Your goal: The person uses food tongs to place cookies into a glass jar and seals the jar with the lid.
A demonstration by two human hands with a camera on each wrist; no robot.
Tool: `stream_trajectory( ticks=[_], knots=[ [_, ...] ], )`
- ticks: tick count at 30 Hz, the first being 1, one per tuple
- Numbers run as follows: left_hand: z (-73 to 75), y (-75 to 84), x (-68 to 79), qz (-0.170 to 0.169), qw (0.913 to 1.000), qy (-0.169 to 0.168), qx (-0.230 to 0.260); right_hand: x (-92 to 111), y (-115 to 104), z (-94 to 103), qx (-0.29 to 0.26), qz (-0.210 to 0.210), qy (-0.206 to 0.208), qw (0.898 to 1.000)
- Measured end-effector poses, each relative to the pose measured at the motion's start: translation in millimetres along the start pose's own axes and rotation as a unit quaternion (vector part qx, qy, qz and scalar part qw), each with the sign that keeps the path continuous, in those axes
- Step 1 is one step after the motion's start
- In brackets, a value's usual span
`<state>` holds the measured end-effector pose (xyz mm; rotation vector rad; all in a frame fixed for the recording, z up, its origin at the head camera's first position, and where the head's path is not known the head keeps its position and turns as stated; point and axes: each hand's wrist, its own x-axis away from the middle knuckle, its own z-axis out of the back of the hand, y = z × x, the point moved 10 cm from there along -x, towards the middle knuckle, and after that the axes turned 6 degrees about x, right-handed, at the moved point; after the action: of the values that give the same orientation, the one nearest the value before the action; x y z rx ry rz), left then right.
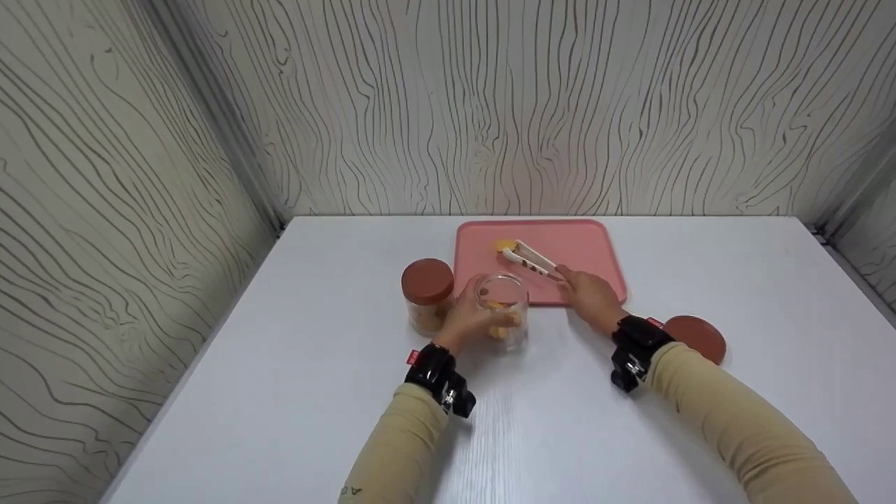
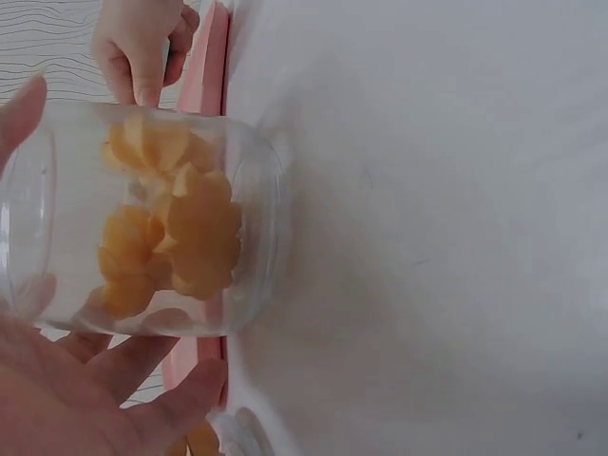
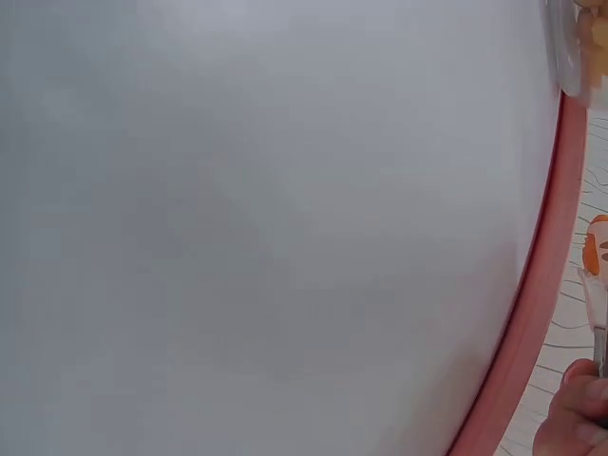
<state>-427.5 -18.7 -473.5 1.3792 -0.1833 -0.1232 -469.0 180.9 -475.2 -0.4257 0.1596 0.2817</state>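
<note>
My left hand [image 1: 467, 320] grips an uncapped clear jar [image 1: 516, 334], fingers and thumb curled around its side. Inside the jar, in the left wrist view, lie several yellow-orange flower-shaped cookies [image 2: 201, 233]. White tongs [image 1: 521, 261] with brown marks extend from my right hand [image 1: 593, 299], which pinches their handle end. Over the pink tray [image 1: 584, 245], the tong tips are right at a yellow cookie [image 1: 504, 245]. Only part of the right hand and tongs shows at the right wrist view's edge.
Just left of my left hand stands a second jar [image 1: 425, 316], with cookies in it and a reddish-brown lid [image 1: 427, 280] on top. Another reddish-brown lid [image 1: 700, 337] lies on the white table [image 1: 315, 392], partly behind my right wrist. Patterned panels [image 1: 434, 105] enclose the back and sides.
</note>
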Motion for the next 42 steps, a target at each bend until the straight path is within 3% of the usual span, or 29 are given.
stream_trajectory(
  ticks=[8,17,25,42],
  knots=[
    [0.5,-4.3,-5.7,0.012,0.9996,0.026,0.001,12.9,7.2,11.6,0.001,0.011,0.016,1.0],
    [0.7,-9.1,-6.3,0.044,0.9982,0.037,0.012,21.9,8.3,18.3,0.013,0.01,0.019,1.0],
    [-2.6,-7.7,-8.0,0.045,0.9983,0.035,0.008,35.3,11.4,22.1,0.024,0.015,0.015,1.0],
    [-3.5,-7.7,-6.2,0.053,0.998,0.031,0.011,66.8,21.5,37.2,-0.029,-0.017,0.025,0.999]
  ],
)
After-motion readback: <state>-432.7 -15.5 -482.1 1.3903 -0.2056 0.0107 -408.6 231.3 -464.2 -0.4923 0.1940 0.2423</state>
